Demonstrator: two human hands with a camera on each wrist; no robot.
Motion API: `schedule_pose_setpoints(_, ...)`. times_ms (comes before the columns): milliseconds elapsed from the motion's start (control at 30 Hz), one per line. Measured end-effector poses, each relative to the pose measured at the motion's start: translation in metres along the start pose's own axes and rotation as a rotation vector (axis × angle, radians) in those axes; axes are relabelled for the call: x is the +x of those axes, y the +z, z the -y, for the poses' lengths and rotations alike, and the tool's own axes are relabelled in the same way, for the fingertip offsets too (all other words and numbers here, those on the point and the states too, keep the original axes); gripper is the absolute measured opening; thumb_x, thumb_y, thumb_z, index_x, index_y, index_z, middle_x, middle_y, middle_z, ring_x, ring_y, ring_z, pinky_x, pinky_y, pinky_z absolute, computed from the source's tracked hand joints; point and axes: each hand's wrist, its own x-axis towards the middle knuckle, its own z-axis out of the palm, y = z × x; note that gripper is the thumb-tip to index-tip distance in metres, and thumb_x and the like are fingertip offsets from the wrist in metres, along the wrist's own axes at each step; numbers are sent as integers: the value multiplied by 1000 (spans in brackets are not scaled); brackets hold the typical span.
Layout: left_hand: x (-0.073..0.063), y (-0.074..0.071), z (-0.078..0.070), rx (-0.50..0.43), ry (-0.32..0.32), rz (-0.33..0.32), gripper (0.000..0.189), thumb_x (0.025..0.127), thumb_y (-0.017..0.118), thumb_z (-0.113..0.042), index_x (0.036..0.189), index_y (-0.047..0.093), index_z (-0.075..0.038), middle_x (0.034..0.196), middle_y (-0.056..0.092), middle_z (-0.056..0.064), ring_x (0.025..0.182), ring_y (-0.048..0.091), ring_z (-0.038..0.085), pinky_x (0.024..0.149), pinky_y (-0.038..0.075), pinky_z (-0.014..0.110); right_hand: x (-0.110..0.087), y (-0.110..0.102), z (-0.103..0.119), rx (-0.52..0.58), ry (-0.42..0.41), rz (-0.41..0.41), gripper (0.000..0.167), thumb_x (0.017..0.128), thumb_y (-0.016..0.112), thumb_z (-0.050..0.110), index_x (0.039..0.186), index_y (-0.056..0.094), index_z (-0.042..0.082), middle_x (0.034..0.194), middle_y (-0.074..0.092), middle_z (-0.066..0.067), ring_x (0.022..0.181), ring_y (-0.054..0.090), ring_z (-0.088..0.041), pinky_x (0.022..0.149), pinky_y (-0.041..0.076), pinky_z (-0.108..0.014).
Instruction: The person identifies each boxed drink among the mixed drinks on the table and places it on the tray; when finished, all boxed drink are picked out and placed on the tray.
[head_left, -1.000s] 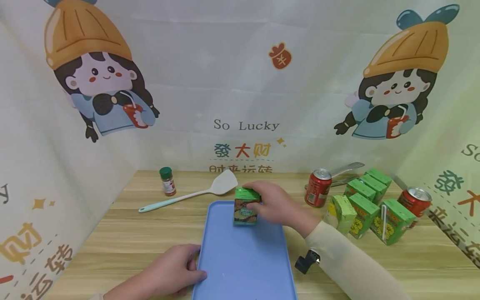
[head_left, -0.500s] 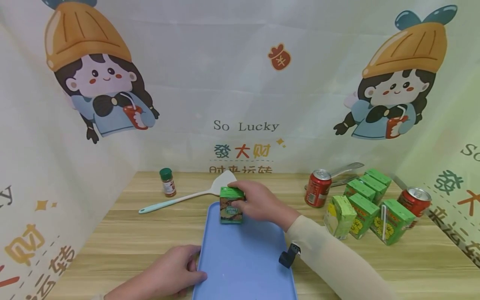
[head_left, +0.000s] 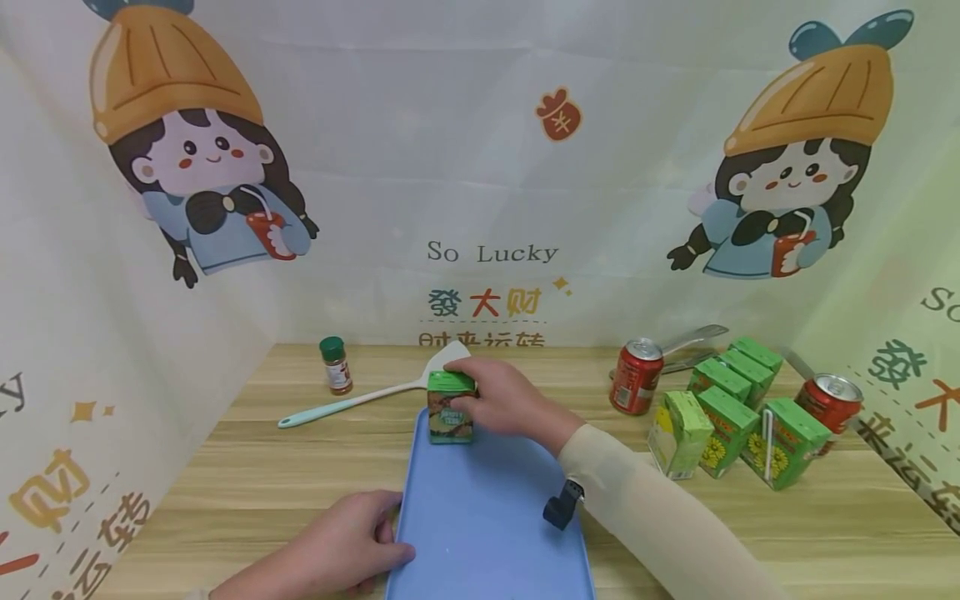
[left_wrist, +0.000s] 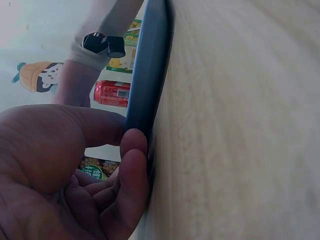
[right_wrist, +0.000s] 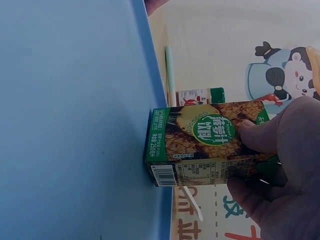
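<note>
My right hand (head_left: 506, 398) grips a green and brown pineapple juice box (head_left: 451, 417) by its upper part, thumb on the printed front. The box stands upright at the far left corner of the blue tray (head_left: 491, 517), its base right at the tray's surface in the right wrist view. At the tray's left edge, my left hand (head_left: 348, 540) holds the rim, the thumb over the top and the curled fingers against the side, as the left wrist view shows. A white spatula (head_left: 442, 367) with a mint handle lies just behind the box, partly hidden by it and the right hand.
A spice jar (head_left: 335, 365) with a green lid stands at the back left. On the right are a red can (head_left: 637, 376), another red can (head_left: 829, 400), and several green juice boxes (head_left: 784, 442). Metal utensils (head_left: 693, 336) lie behind them. A printed cloth (head_left: 360, 167) hangs behind the table.
My right hand has moved the juice box leftward along the far end of the tray, to its left corner. My left hand stays on the tray's edge.
</note>
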Motion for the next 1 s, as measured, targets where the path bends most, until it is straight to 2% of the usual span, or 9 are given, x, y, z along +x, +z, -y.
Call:
schedule_pose_setpoints(600, 0, 0, 0, 6, -7, -4, 26, 98, 86, -20, 98, 63, -10, 69, 64, 2, 49, 59, 15, 44, 41, 26, 3, 10, -3, -16, -5, -30, 50, 106, 78, 16, 153, 63, 7, 140, 71, -8, 128, 67, -25, 111, 53, -48)
schedule_pose_setpoints(1000, 1, 0, 0, 3, -16, 0, 26, 99, 86, -20, 98, 63, -10, 70, 65, 3, 48, 57, 13, 43, 39, 25, -6, 12, -9, -23, -40, -31, 63, 106, 79, 24, 162, 54, 10, 147, 66, -9, 132, 63, -25, 113, 52, -50)
